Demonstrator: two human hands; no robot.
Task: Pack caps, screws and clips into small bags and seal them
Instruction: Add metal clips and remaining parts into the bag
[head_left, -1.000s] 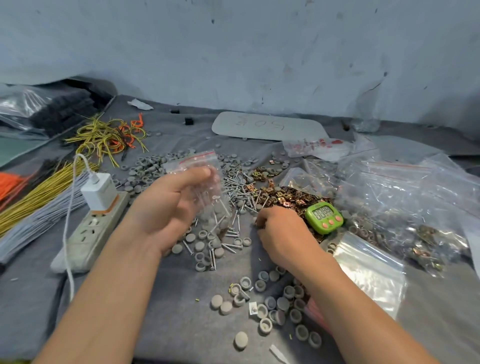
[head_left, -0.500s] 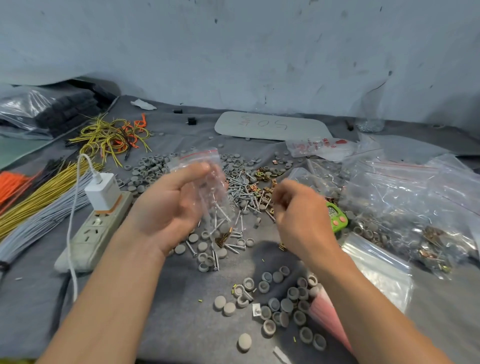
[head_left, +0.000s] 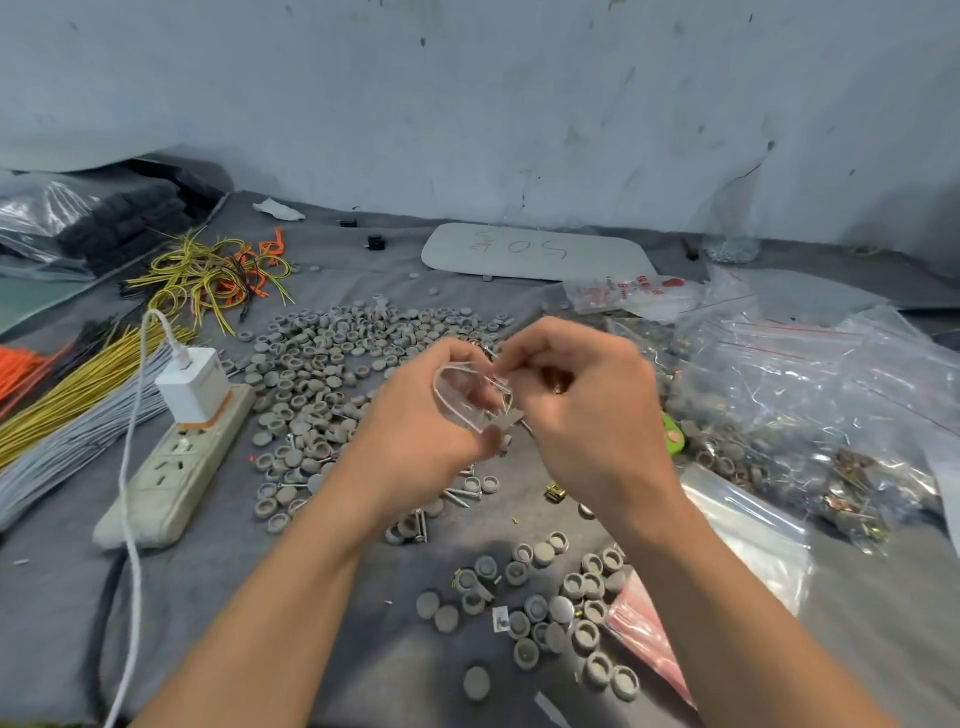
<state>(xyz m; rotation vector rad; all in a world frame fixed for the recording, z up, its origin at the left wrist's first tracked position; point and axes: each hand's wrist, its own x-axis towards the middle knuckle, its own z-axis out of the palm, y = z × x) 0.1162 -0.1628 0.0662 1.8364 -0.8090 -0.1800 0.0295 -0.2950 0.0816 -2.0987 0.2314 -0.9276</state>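
Note:
My left hand (head_left: 415, 436) holds a small clear zip bag (head_left: 470, 397) with its mouth open upward, above the middle of the table. My right hand (head_left: 587, 410) is at the bag's mouth, fingers curled and pinching the rim; something small and brass shows under the fingers. Grey caps (head_left: 343, 364) lie in a wide heap behind the hands, and more caps (head_left: 550, 613) lie near the front. Loose screws (head_left: 462, 493) and a brass clip (head_left: 555, 492) lie below the hands.
A power strip (head_left: 176, 467) with a white charger (head_left: 192, 384) lies at the left, beside bundles of yellow and grey wire (head_left: 78, 410). Large clear bags of parts (head_left: 810, 395) fill the right. A green timer (head_left: 674, 436) peeks out behind my right wrist. A grey plate (head_left: 535, 252) lies at the back.
My right hand rose from the clip pile on the table and came to the bag's mouth. My left hand tipped the bag so that its mouth opens upward.

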